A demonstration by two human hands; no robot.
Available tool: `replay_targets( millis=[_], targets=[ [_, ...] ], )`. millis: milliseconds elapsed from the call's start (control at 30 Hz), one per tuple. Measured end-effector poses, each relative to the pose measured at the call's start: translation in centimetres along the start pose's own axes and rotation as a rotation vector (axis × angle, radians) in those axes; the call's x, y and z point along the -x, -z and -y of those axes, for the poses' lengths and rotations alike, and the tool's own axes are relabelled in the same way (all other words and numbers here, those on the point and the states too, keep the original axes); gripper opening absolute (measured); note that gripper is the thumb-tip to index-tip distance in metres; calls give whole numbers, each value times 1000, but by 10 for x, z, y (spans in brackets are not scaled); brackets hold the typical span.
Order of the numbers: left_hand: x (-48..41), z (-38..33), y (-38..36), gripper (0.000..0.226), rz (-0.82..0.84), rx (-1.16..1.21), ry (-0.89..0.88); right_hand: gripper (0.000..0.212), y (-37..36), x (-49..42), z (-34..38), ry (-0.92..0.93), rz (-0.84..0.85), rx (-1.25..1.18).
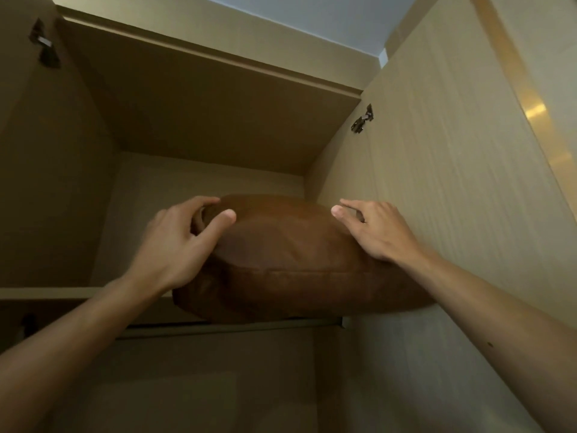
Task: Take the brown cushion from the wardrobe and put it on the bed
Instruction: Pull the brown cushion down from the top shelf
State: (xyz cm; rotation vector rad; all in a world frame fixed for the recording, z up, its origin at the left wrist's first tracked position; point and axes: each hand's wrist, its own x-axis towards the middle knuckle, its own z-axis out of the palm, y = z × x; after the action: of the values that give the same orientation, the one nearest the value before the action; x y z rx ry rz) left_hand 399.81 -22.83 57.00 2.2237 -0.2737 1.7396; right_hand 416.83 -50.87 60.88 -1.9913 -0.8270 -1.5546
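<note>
The brown cushion (281, 260) lies flat on the wardrobe's upper shelf (46, 292), against the right side, with its front edge jutting out over the shelf's front. My left hand (181, 242) is on the cushion's left top corner, fingers curled round the edge and thumb pressing on top. My right hand (374, 229) rests on the cushion's right top, with its fingers spread and its thumb lifted. The bed is not in view.
The open right wardrobe door (452, 182) stands close beside my right arm, with a metal hinge (362, 120) above. The compartment's top panel (203, 104) is overhead. A hanging rail (218, 331) runs under the shelf. The left door's hinge (45, 45) shows at top left.
</note>
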Motion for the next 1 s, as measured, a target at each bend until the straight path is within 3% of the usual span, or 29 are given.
replay_targets(
  millis=[133, 200, 300, 533, 733, 833, 1000],
  targets=[
    [-6, -18, -5, 50, 82, -220, 55, 51, -16, 10, -5, 8, 63, 94],
    [-9, -25, -11, 47, 84, -312, 61, 47, -24, 18, -9, 20, -10, 98],
    [-13, -33, -22, 57, 223, -316, 222, 46, -30, 26, -18, -32, -99, 59],
    [-3, -31, -55, 113, 206, -166, 406, 105, -38, 36, -48, -391, 204, -285],
    [9, -23, -69, 144, 191, -35, 538, 147, -50, 57, -69, -532, 309, -546],
    [10, -20, -73, 145, 145, 1, 541, 154, -54, 56, -76, -623, 247, -711],
    [19, -13, -77, 120, -6, 225, 528, 163, -59, 54, -86, -823, 157, -968]
  ],
)
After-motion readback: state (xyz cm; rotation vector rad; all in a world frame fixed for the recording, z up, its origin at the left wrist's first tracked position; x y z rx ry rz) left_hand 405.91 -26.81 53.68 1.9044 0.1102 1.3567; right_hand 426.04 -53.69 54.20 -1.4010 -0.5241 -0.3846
